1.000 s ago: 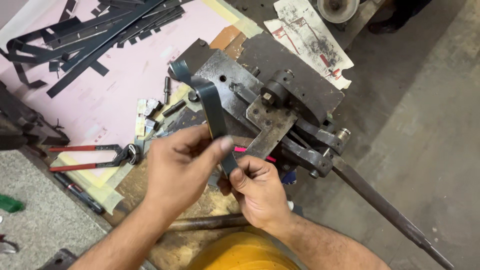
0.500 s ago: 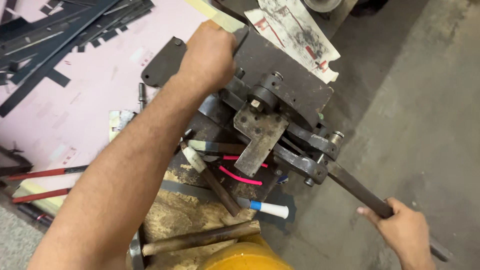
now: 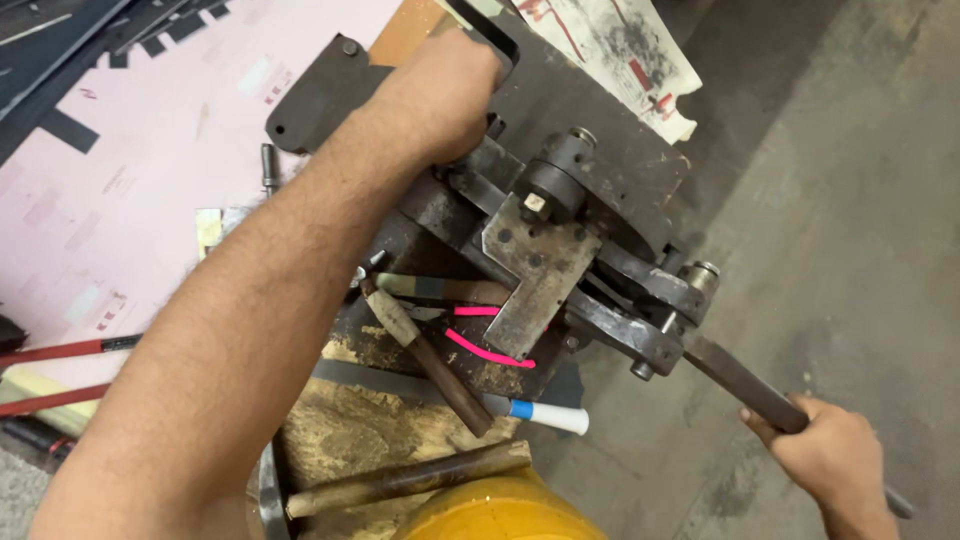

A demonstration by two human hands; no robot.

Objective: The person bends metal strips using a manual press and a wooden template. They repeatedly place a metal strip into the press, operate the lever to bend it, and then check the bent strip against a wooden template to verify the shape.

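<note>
Since half a second before, both hands had stayed put while the view moved closer. The left hand [image 3: 435, 95] had its grip closed on a dark metal strip [image 3: 490, 35] at the top of the bending machine [image 3: 560, 200]. The right hand [image 3: 835, 460] had its grip tight around the long lever [image 3: 745, 380]. A hammer [image 3: 425, 355] lay on the surface by a pink sheet [image 3: 130, 200].
</note>
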